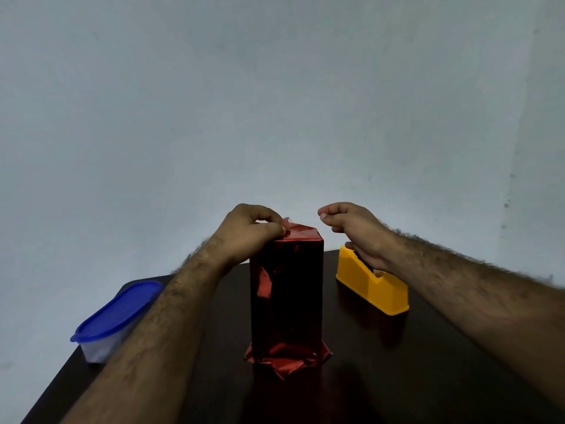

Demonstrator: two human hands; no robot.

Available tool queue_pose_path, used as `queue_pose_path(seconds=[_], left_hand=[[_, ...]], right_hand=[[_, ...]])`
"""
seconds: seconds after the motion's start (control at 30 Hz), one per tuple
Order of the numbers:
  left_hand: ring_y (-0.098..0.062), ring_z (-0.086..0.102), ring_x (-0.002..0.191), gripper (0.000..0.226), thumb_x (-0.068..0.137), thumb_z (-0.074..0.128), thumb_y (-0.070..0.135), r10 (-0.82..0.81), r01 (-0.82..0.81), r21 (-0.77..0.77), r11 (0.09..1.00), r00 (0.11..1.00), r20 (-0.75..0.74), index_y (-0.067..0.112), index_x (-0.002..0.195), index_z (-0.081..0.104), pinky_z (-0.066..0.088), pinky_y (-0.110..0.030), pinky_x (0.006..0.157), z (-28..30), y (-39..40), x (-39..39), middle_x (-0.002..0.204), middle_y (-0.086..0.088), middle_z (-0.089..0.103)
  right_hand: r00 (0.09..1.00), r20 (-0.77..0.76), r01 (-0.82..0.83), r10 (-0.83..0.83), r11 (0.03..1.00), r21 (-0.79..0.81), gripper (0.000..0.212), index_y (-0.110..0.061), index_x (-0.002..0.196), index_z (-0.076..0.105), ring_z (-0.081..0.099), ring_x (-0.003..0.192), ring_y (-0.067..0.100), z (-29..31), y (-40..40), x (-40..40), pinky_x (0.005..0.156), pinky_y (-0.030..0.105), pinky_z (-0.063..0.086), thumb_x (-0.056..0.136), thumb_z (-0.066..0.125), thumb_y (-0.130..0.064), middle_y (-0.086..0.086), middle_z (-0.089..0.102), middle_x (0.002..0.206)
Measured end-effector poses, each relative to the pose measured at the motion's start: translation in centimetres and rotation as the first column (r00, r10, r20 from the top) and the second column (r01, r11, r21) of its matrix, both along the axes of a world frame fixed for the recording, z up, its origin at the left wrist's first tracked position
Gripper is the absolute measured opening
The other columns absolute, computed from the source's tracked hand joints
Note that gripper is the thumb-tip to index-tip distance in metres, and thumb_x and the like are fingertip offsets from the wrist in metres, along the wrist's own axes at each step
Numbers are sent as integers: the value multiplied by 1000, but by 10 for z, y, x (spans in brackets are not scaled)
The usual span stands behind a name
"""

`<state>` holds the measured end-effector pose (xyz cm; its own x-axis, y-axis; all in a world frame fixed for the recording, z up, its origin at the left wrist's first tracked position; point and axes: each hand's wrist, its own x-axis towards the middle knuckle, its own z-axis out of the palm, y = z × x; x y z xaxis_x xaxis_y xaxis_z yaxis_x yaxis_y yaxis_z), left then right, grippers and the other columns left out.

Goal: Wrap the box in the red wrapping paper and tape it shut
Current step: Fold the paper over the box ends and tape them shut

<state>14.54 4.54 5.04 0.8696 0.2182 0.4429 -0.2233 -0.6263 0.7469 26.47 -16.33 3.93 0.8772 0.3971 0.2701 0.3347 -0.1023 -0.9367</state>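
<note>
Standing upright and wrapped on its sides, the box point(286, 289) has its top folds pinched by the left hand point(250, 231), while beside it the right hand point(351, 228) hovers with fingers curled, its grip seemingly empty; the bottom end looks crumpled and untaped.

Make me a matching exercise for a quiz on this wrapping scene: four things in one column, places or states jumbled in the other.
1. box
2. tape dispenser
3. tub
4. left hand

A. at the table's left edge, blue lid on
B. stands upright mid-table, in red paper
C. pinches paper at the box's top
D. yellow, right of the box

Pairs: 1-B, 2-D, 3-A, 4-C
</note>
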Motion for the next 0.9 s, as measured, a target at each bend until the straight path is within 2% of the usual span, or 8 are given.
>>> queue_pose_path(seconds=[0.13,0.2,0.3,0.43,0.5,0.6,0.7,0.9], left_hand=[[-8,73,89,17,95,66,12,-37,37,-65,997,999,8,15,92,83,56,-21,74,-3,-5,2,95,6,80],[-5,73,87,17,95,67,12,-54,54,-57,997,999,6,15,94,83,54,-18,71,-2,-5,0,96,6,81],[1,74,87,15,94,69,10,-62,61,-47,997,998,-5,13,92,83,52,-15,72,1,-1,-2,91,12,81],[0,75,89,13,94,70,11,-63,65,-66,996,998,28,10,91,83,56,-20,78,-2,-5,2,91,10,81],[-6,76,96,14,95,71,15,-68,73,-96,993,996,52,14,92,84,60,-28,87,-6,-10,6,98,10,82],[-8,76,100,15,94,71,18,-55,68,-132,989,994,95,20,90,86,62,-37,93,-12,-18,12,99,10,82],[-6,75,98,16,92,70,18,-37,56,-149,987,991,128,22,90,86,61,-36,95,-14,-23,14,97,11,82],[-4,75,95,15,92,71,21,-30,52,-142,988,987,156,23,91,86,61,-33,91,-16,-27,15,95,12,81]], right_hand=[[996,-11,85,-86,995,-53,22,-18,123,70,54,122,16,-8,-14,14,94,36,39,101,65,-17,-5,65,129],[988,-22,147,-151,981,-129,19,-16,119,71,55,114,17,-10,-24,22,92,37,41,102,64,-15,-4,65,125],[968,47,252,-248,936,-248,9,-14,103,74,60,92,13,-18,-45,40,72,24,49,99,67,-11,0,68,107],[912,142,407,-384,811,-421,20,-8,111,78,67,108,25,-32,-66,61,83,35,56,94,75,-19,7,73,117],[905,81,400,-417,772,-493,22,-5,106,74,66,93,27,-36,-72,66,76,38,58,94,76,-23,11,71,108],[893,-55,344,-447,755,-559,19,-11,89,63,57,71,22,-38,-76,66,57,30,48,97,72,-25,9,62,87],[857,-154,329,-491,753,-570,14,-10,103,68,64,83,25,-41,-77,69,67,38,54,98,69,-23,11,68,98],[761,-309,289,-571,724,-626,13,-14,109,69,65,84,22,-45,-79,78,75,35,61,99,67,-20,8,64,95]])
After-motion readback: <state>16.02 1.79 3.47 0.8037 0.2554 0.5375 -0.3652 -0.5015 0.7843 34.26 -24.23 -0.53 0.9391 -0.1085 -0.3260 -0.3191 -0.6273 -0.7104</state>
